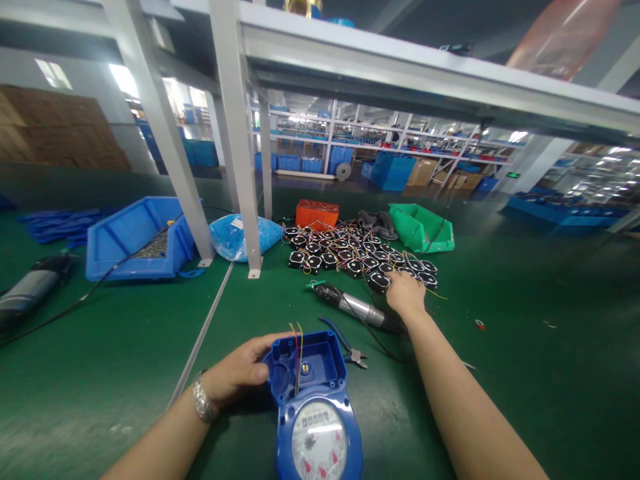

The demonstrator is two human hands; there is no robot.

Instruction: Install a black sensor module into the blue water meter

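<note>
On a green factory bench, our left hand [240, 373] grips the open blue meter [313, 400], fingers curled on its edge, red and yellow wires [297, 347] standing up from the housing. Our right hand [407, 293] reaches well ahead, fingers spread over a black module [379, 281] at the near edge of the pile [350, 253]; we judge a part is being picked. A driver [350, 307] and cutters [350, 350] lie between. Blue bin [135, 240], green bin [423, 230] and shelving behind.
</note>
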